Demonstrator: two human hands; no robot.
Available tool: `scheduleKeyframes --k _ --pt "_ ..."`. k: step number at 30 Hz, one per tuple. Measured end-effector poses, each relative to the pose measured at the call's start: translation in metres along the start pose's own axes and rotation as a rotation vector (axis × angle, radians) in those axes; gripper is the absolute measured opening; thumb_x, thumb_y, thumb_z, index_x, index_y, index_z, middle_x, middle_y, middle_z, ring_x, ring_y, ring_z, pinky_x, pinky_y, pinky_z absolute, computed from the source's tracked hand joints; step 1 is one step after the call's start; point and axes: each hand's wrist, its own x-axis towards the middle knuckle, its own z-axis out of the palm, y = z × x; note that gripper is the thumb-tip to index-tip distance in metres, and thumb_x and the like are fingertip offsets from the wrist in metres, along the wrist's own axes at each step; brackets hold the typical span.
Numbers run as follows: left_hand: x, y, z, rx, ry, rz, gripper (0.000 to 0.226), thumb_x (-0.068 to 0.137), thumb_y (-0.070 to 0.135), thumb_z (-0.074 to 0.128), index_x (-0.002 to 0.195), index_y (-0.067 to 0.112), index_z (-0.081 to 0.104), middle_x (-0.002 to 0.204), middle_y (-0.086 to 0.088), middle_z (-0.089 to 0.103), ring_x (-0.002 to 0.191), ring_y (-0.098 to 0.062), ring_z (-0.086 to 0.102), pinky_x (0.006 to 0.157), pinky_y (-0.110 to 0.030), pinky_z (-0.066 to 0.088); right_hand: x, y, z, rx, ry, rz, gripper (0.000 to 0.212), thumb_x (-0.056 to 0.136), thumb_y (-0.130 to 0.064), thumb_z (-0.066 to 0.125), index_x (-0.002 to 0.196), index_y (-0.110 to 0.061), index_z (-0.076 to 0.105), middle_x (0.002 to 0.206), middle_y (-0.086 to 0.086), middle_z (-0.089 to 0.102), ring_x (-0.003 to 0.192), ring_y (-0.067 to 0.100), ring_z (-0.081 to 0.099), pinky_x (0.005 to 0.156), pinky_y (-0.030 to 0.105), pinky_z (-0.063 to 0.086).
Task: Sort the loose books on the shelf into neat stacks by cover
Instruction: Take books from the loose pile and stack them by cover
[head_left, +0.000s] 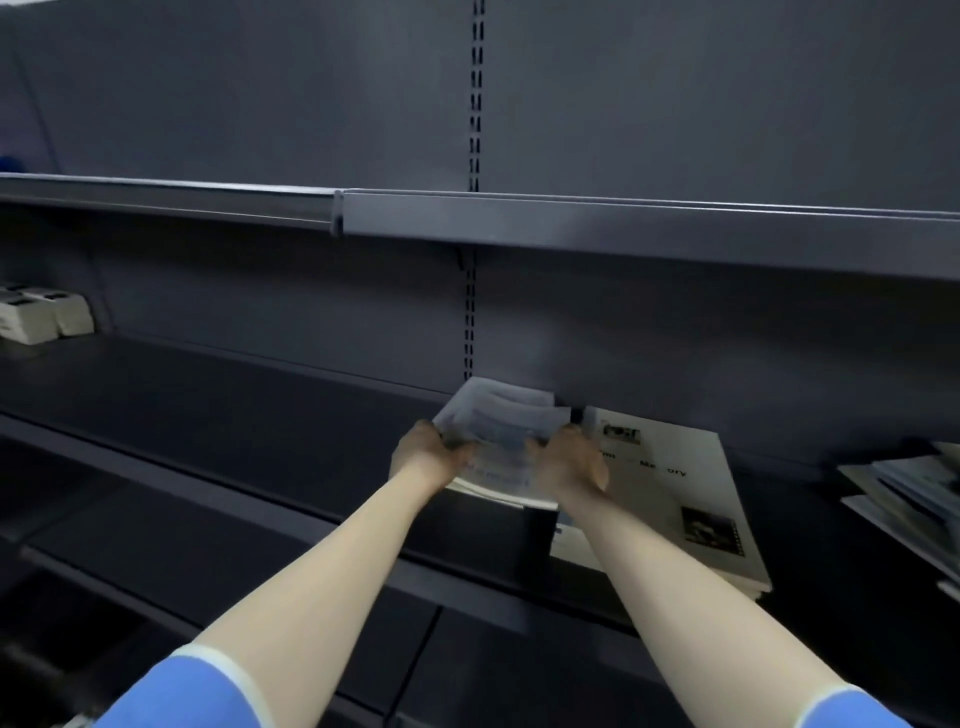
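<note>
Grey covers gathered between our palms

We clasp a small stack of blurred grey-white books (501, 441) from both sides, left hand (428, 454) and right hand (569, 462) curled around its edges, on the dark metal shelf (234, 410). Just right lies a cream-covered stack (675, 493).

A shop or stockroom aisle, by its fittings: dark metal gondola shelving with a slotted upright (471, 312) running up the back panel just above the gripped stack. The upper shelf's front edge (623, 218) is a label rail overhead. A pale booklet pile (675, 483) lies just right of the grip, white boxes (36, 317) sit far to its left.
</note>
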Motion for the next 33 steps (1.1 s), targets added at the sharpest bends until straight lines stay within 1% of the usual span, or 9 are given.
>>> scheduleKeyframes --k 3,5,8,11,14,17,20,24,33 --pt "0.008 -0.011 -0.003 0.04 0.084 0.01 0.045 0.087 0.044 0.058 0.114 0.008 0.054 0.115 -0.012 0.063 0.104 -0.03 0.06 0.07 -0.029 0.041 -0.001 -0.01 0.01 -0.058 -0.006 -0.015 0.054 0.098 -0.049 0.038 0.128 -0.005 0.046 0.127 0.01 0.057 0.114 0.028 0.057 0.073 0.029 0.039" --pt "0.015 -0.019 -0.001 0.082 0.121 0.025 0.046 0.087 0.049 0.057 0.109 0.008 0.056 0.117 -0.014 0.059 0.108 -0.031 0.056 0.071 -0.032 0.041 0.0 -0.014 0.017 -0.083 -0.004 -0.022 0.057 0.098 -0.05 0.036 0.129 -0.004 0.045 0.128 0.011 0.056 0.115 0.028 0.056 0.077 0.03 0.042" --pt "0.02 -0.03 0.004 0.164 0.19 0.084 0.049 0.087 0.052 0.056 0.114 0.011 0.058 0.125 -0.014 0.048 0.118 -0.033 0.042 0.087 -0.036 0.041 0.008 -0.02 0.021 -0.101 -0.009 -0.003 0.058 0.097 -0.051 0.034 0.128 -0.003 0.046 0.128 0.013 0.056 0.115 0.029 0.056 0.081 0.033 0.045" --pt "0.023 -0.034 0.01 0.17 0.242 0.152 0.049 0.089 0.049 0.054 0.122 0.013 0.054 0.122 -0.013 0.046 0.113 -0.033 0.043 0.09 -0.04 0.041 0.015 -0.024 0.023 -0.15 -0.012 0.014 0.058 0.099 -0.051 0.033 0.129 -0.003 0.045 0.128 0.012 0.055 0.115 0.029 0.056 0.079 0.032 0.044" --pt "0.035 -0.033 0.015 0.147 0.167 0.164 0.047 0.095 0.045 0.046 0.127 0.011 0.051 0.126 -0.013 0.048 0.118 -0.033 0.043 0.094 -0.042 0.04 0.022 -0.026 0.029 -0.168 0.0 0.015 0.058 0.1 -0.05 0.03 0.128 -0.002 0.046 0.128 0.013 0.056 0.114 0.029 0.057 0.071 0.03 0.038" --pt "0.048 -0.031 0.018 0.15 0.106 0.202 0.043 0.098 0.042 0.038 0.125 0.011 0.052 0.125 -0.012 0.052 0.116 -0.031 0.049 0.094 -0.041 0.043 0.03 -0.027 0.033 -0.172 -0.006 0.035 0.056 0.101 -0.048 0.029 0.129 -0.002 0.045 0.127 0.012 0.057 0.112 0.029 0.058 0.068 0.03 0.038" --pt "0.059 -0.029 0.019 0.128 0.063 0.219 0.042 0.1 0.041 0.033 0.121 0.01 0.052 0.119 -0.012 0.057 0.106 -0.03 0.057 0.087 -0.039 0.047 0.038 -0.029 0.034 -0.181 -0.015 0.051 0.056 0.101 -0.047 0.027 0.13 -0.002 0.043 0.126 0.013 0.057 0.112 0.029 0.058 0.068 0.03 0.038" --pt "0.069 -0.025 0.019 0.188 0.043 0.22 0.042 0.101 0.041 0.029 0.119 0.009 0.051 0.113 -0.011 0.06 0.102 -0.03 0.059 0.075 -0.033 0.043 0.049 -0.032 0.036 -0.22 -0.03 0.045 0.055 0.102 -0.047 0.026 0.128 -0.002 0.043 0.125 0.013 0.058 0.111 0.03 0.059 0.068 0.031 0.038" --pt "0.096 -0.016 0.024 0.256 0.012 0.194 0.044 0.101 0.041 0.027 0.119 0.006 0.048 0.12 -0.015 0.058 0.111 -0.034 0.055 0.086 -0.037 0.041 0.072 -0.033 0.044 -0.231 -0.003 0.06 0.058 0.102 -0.047 0.025 0.132 0.0 0.042 0.128 0.015 0.054 0.111 0.03 0.058 0.067 0.031 0.038"
